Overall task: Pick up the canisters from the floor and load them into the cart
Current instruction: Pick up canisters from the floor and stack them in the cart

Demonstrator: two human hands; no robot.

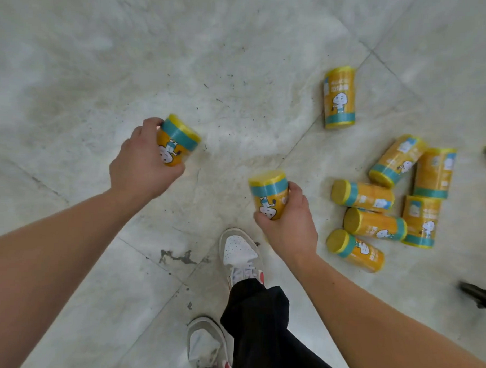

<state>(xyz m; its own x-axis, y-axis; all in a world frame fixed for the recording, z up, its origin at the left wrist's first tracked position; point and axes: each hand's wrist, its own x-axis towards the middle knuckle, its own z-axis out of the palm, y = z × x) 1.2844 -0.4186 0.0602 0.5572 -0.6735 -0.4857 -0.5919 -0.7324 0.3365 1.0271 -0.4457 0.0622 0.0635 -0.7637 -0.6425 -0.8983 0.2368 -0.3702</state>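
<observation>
Around a yellow-lidded orange cylindrical canister (180, 144) with a teal band, the fingers (153, 123) of my left hand (143, 164) are curling, holding it above the pale marble floor (130, 56). My right hand (290, 226) is gripping a second matching canister (269, 194) likewise. To its right, more canisters (372, 224) are lying clustered on the floor, a lone canister (339, 97) sitting apart, beyond my white sneaker (239, 251).

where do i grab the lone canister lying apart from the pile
Probably around the middle of the lone canister, coming from above: it seems to lie on its side on the floor, touching nothing else, so a grip can straddle its round body.
</observation>
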